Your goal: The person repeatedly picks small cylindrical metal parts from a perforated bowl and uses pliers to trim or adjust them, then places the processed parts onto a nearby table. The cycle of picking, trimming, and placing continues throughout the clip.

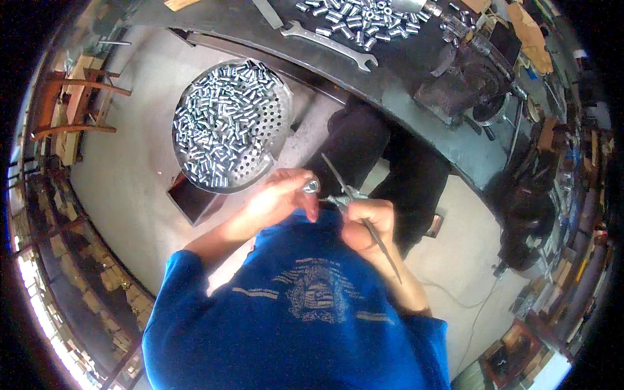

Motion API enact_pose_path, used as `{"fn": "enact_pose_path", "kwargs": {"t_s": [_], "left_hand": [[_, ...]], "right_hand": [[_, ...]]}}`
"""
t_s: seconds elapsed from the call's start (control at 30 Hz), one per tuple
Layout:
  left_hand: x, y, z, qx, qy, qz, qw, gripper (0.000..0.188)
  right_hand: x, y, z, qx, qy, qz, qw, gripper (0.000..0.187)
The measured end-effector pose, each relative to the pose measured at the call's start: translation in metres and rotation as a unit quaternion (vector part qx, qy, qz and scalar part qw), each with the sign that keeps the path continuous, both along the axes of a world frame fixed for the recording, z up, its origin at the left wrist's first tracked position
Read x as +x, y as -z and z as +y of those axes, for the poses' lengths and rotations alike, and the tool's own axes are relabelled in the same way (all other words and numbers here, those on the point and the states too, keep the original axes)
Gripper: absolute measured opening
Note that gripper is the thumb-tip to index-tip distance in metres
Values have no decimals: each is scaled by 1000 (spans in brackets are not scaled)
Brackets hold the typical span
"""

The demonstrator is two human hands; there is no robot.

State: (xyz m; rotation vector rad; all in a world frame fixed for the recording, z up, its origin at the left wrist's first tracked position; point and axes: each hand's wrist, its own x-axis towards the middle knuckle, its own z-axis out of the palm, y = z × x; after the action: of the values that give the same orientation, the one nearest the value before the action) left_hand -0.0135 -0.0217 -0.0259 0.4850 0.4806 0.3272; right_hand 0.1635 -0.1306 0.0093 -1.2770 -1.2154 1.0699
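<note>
My left hand [279, 196] pinches a small shiny metal sleeve [312, 186] between thumb and fingers, its round end with the hole turned up. Just to the right, my right hand [368, 221] is closed round a long thin dark file [336, 173], which slants from upper left to lower right and sticks out on both sides of the fist. A light metal piece [339, 199] shows between the two hands; its kind I cannot make out. Beyond the left hand, a round perforated metal pan [273, 120] holds many similar sleeves [218, 114].
On the dark workbench [403, 97] across the top lie an open-ended wrench [330, 44] and a heap of metal sleeves [370, 19]. A dark vise-like machine [465, 81] stands at its right. A wooden chair [81, 107] is at far left, and a cable [478, 305] crosses the floor.
</note>
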Motion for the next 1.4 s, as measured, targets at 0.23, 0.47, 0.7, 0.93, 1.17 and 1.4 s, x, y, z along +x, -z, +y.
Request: {"fn": "enact_pose_path", "kwargs": {"t_s": [0.23, 0.47, 0.7, 0.93, 1.17, 1.4], "left_hand": [[8, -35, 2, 284, 17, 194, 939, 26], [16, -46, 5, 315, 86, 207, 922, 14], [19, -46, 4, 344, 43, 121, 930, 15], [22, -45, 11, 373, 83, 143, 913, 16], [16, -21, 32, 743, -23, 256, 618, 15], [15, -11, 34, 789, -39, 232, 567, 20]], "right_hand": [[2, -5, 6, 42, -47, -19, 998, 46], [-8, 12, 5, 122, -14, -110, 986, 38], [-7, 14, 3, 71, 38, -14, 997, 55], [1, 6, -4, 25, 42, -5, 999, 54], [7, -25, -18, 94, -16, -30, 995, 29], [6, -26, -19, 97, -69, -44, 992, 27]]}}
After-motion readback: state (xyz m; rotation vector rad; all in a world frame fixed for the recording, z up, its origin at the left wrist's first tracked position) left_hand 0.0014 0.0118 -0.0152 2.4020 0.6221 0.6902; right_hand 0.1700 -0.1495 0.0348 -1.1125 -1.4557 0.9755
